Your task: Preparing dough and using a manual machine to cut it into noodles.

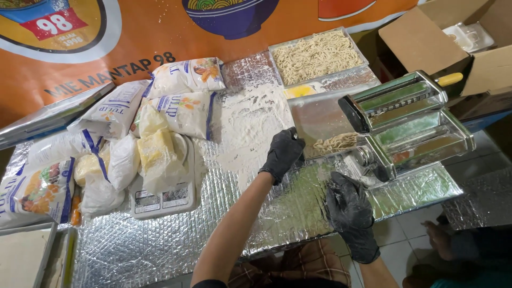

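Observation:
Both my hands wear black gloves. My left hand [283, 153] reaches forward to the near edge of a shiny metal tray [314, 118], fingers curled beside a small bundle of cut noodles [335, 142] under the pasta machine [406, 120]; whether it grips anything is unclear. My right hand [349, 207] rests flat, fingers spread, on the foil-covered surface [176, 240] just in front of the machine's crank side. The machine is silver with a yellow-tipped handle [449, 79].
A tray of finished noodles [317, 55] sits at the back. Flour is dusted [250, 128] over the foil. Several flour bags [176, 109] and a scale [162, 200] carrying a bagged yellow lump lie at left. An open cardboard box [432, 40] stands at right.

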